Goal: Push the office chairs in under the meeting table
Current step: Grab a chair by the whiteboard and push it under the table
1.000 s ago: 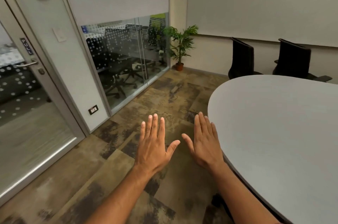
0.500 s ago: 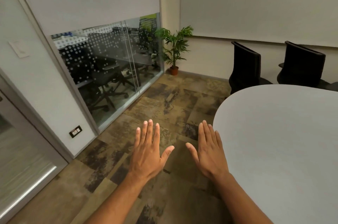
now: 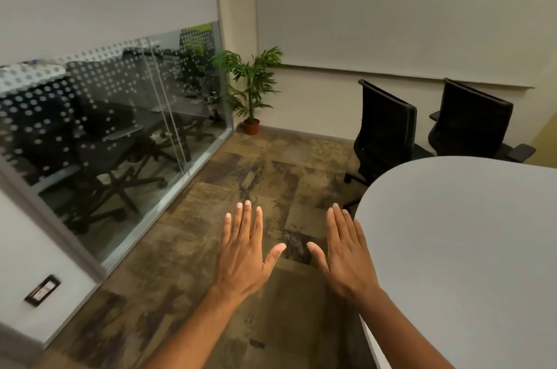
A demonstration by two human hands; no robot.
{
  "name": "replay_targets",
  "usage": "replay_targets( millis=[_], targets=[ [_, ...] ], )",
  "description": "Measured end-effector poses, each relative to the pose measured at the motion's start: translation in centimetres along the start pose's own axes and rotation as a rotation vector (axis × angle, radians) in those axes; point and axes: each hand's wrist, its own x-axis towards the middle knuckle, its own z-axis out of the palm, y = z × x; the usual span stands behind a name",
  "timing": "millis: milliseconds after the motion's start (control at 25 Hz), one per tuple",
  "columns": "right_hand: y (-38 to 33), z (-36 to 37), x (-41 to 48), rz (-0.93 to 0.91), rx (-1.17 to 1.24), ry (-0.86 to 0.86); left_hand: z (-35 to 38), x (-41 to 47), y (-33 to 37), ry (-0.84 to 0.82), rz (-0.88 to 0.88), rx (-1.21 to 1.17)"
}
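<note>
A grey rounded meeting table [image 3: 458, 248] fills the right side. Two black office chairs stand at its far side by the wall: the nearer chair [image 3: 384, 133] on the left and the second chair [image 3: 470, 124] to its right, both with seats partly hidden behind the tabletop. My left hand [image 3: 244, 254] and my right hand [image 3: 346, 257] are held out flat over the carpet, palms down, fingers spread, holding nothing. The right hand hovers beside the table's rounded end. Both hands are well short of the chairs.
A glass partition [image 3: 120, 133] runs along the left, with other chairs behind it. A potted plant [image 3: 251, 91] stands in the far corner. Brown patterned carpet [image 3: 241, 164] lies open between the partition and the table. A wall socket [image 3: 42, 290] sits low left.
The view has swung right and forward: the glass door has left the frame, and the chairs and plant look closer. Both hands stay outstretched and flat.
</note>
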Motion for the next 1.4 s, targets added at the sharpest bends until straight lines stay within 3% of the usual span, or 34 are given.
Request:
replay_targets(
  millis=[440, 800, 1120, 1400],
  targets=[
    [3.9, 4.0, 23.7, 0.142, -0.057, 0.078, 6.1, 25.8, -6.9, -0.058, 0.15, -0.009],
    [13.2, 9.0, 43.3, 0.246, -0.058, 0.072, 15.6, 49.6, -8.9, -0.078, 0.209, -0.022],
    [21.9, 9.4, 58.7, 0.347, -0.116, 0.116, 20.9, 69.7, -6.5, -0.075, 0.336, -0.063],
    [32.0, 9.3, 68.3, 0.598, -0.214, 0.182, 28.1, 87.3, -1.2, -0.136, 0.589, -0.14]
  ],
)
